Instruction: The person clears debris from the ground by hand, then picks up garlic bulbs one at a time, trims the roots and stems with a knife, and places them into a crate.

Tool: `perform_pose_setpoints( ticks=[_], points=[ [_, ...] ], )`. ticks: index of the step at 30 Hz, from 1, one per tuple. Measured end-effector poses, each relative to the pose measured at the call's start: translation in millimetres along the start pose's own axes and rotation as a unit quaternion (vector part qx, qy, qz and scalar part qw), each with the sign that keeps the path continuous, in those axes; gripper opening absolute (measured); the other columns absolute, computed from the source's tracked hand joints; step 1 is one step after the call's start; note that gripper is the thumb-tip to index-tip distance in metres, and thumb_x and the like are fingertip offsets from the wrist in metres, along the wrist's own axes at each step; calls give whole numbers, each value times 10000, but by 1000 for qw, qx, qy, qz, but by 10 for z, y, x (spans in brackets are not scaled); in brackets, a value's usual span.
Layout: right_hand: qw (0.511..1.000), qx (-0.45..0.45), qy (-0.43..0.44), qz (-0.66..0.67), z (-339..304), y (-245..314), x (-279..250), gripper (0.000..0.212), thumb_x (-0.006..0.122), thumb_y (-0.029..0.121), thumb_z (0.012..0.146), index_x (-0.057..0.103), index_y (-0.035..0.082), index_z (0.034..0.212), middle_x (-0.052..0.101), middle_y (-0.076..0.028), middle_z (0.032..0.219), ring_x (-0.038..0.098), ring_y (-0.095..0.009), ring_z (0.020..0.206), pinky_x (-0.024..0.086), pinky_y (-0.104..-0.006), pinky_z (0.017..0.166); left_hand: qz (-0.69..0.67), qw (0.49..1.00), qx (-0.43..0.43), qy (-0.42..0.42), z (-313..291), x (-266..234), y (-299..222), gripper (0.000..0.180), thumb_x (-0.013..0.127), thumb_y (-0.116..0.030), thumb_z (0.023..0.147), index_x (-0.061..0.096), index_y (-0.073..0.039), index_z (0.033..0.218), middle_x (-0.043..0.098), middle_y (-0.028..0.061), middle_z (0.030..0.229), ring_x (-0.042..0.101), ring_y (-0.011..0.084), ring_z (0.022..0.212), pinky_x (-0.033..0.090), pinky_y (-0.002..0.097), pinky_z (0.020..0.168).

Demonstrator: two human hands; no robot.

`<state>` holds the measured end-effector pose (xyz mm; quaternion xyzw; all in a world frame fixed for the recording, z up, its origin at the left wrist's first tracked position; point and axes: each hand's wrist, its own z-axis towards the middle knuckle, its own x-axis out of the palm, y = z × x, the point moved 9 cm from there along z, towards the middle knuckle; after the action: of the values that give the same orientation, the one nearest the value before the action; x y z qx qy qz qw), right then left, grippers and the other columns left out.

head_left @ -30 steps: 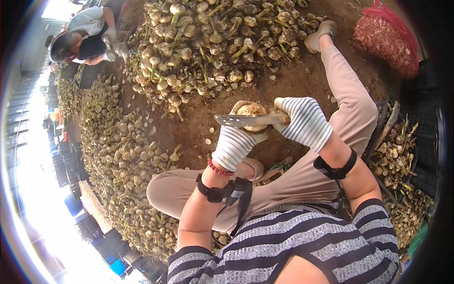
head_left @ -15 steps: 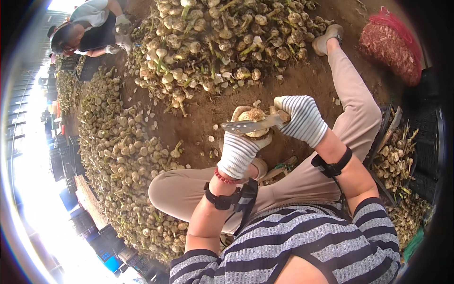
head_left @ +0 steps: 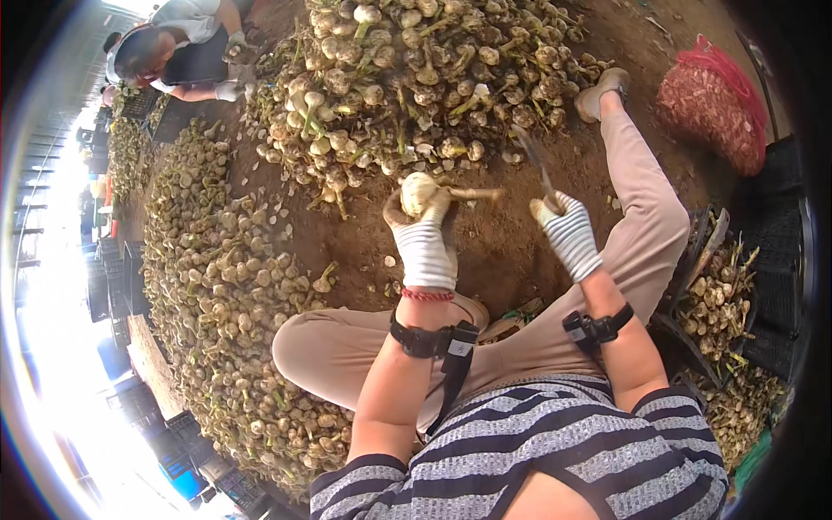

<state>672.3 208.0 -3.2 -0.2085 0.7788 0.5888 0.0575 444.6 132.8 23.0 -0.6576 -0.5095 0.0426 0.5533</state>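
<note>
My left hand [head_left: 425,238], in a white glove, grips a pale garlic bulb [head_left: 419,192] above the dirt floor. The bulb's stalk [head_left: 475,194] points right and looks smeared by motion. To the right, my right hand [head_left: 568,232], in a striped glove, is closed round the handle of a knife [head_left: 536,158]. The blade stands up and leans away to the far left, apart from the bulb. Just beyond both hands lies a big heap of garlic [head_left: 407,87] with stalks and roots on.
A long garlic heap [head_left: 234,321] runs along my left. A red mesh sack [head_left: 715,113] sits at the far right; black crates [head_left: 771,234] and more garlic [head_left: 715,299] are at my right. Another person [head_left: 182,52] works at the far left. My bent legs frame the floor.
The knife has come off the bulb and swung up and right with my right hand. My left hand has moved up and left, turning the bulb so its stalk points right.
</note>
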Motion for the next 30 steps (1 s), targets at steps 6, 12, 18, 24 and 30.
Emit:
perform_pose_setpoints(
  ticks=[6, 12, 18, 24, 30],
  points=[
    [993, -119, 10, 19, -334, 646, 463, 184, 607, 133, 824, 543, -4, 720, 532, -96, 585, 403, -106, 546, 418, -287, 514, -222, 967, -125, -20, 16, -114, 543, 118, 626, -21, 833, 585, -45, 940, 618, 94, 957, 621, 226, 907, 550, 319, 843],
    [989, 50, 75, -120, 59, -472, 533, 341, 563, 326, 776, 610, -11, 796, 620, -231, 763, 581, -403, 739, 450, -440, 696, -257, 965, -17, 41, -9, -180, -438, 135, 623, -60, 849, 584, -36, 977, 627, 103, 1032, 621, 202, 929, 542, 293, 844],
    [983, 150, 67, 76, 137, -536, 628, 205, 628, 256, 823, 606, 61, 762, 538, -2, 569, 470, -99, 522, 383, -284, 509, -244, 951, 188, -34, 65, -1323, -2055, 356, 677, -91, 782, 549, 39, 1088, 614, 200, 1056, 630, 262, 924, 559, 380, 845],
    [957, 242, 106, 120, 114, -653, 726, 211, 654, 244, 845, 551, 108, 721, 476, 42, 541, 391, -59, 451, 315, -257, 421, 143, 967, 140, -155, 1151, -606, -1215, 311, 664, -180, 863, 568, -75, 1140, 598, 27, 1090, 560, 167, 973, 428, 266, 874],
    [959, 245, 64, 130, 262, -786, 519, 193, 655, 206, 844, 543, 116, 715, 461, 68, 570, 376, -39, 485, 305, -236, 439, 746, 586, 255, -187, 2439, -48, -1622, 475, 773, -179, 676, 592, -131, 1113, 607, 167, 1104, 574, 335, 1018, 468, 358, 885]
  ],
)
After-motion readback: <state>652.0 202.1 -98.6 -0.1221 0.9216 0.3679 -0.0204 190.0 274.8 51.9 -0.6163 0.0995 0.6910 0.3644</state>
